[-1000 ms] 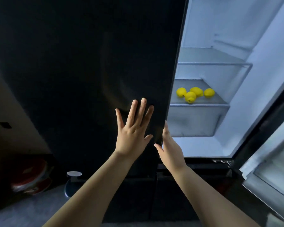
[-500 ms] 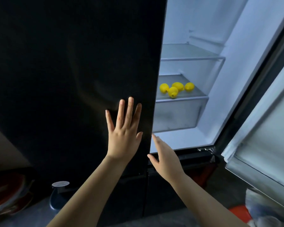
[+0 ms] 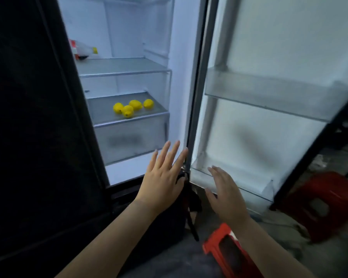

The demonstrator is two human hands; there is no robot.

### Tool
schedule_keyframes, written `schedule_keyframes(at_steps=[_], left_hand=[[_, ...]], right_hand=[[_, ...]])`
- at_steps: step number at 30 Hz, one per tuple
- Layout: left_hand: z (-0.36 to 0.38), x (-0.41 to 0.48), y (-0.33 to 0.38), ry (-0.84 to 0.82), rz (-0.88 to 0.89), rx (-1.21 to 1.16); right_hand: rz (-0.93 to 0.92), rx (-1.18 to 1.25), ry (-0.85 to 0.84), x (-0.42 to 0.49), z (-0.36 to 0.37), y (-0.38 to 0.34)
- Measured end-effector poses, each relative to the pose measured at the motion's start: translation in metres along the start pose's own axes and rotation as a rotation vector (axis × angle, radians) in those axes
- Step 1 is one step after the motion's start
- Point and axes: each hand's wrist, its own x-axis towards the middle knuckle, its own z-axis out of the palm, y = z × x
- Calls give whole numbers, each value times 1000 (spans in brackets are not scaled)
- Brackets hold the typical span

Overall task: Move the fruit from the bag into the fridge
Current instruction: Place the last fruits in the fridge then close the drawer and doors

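Head view, single entry.

- Fridge (image 3: 127, 27): lit interior is seen in the upper centre of the frame. A dark closed door (image 3: 28, 117) fills the left side. An open door (image 3: 279, 47), white inside, fills the upper right.
- Fruit (image 3: 135, 104): four yellow pieces are grouped on the lower glass shelf (image 3: 102, 113), right of its middle, at frame centre. Three are close together and the fourth is set just to their right. A frosted drawer (image 3: 129, 139) is fitted directly beneath this shelf.
- Upper shelf (image 3: 121, 67): a pale bottle (image 3: 82, 50) with a yellow cap is laid on its side at the left end, partly hidden by the closed door.
- Door bins: an upper bin (image 3: 269, 99) and a lower bin (image 3: 235, 177) are mounted on the open door.
- Left hand (image 3: 163, 179): it is raised at lower centre, before the fridge's bottom edge. Its fingers (image 3: 174, 151) are straight and spread, and nothing is held.
- Right hand (image 3: 225, 195): it is raised just right of the left hand, before the lower bin. Its fingers (image 3: 215, 171) are loosely extended, and nothing is held. Contact with the door cannot be told.
- Dark strap (image 3: 191, 221): it is seen between the two forearms; what it belongs to cannot be told.
- Red stools: one (image 3: 319, 203) is placed at the right edge, another (image 3: 225, 249) at the bottom, both on the grey floor (image 3: 289, 257).
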Motion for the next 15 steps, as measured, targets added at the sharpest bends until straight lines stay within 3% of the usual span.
schedule_keyframes(at_steps=[3, 7, 15], left_hand=[[32, 15, 66, -96, 81, -56], [81, 32, 144, -340, 129, -107], [171, 60, 234, -599, 140, -30]], right_hand=[[123, -82, -22, -31, -41, 67], [281, -184, -117, -71, -88, 139], [276, -218, -248, -104, -122, 209]])
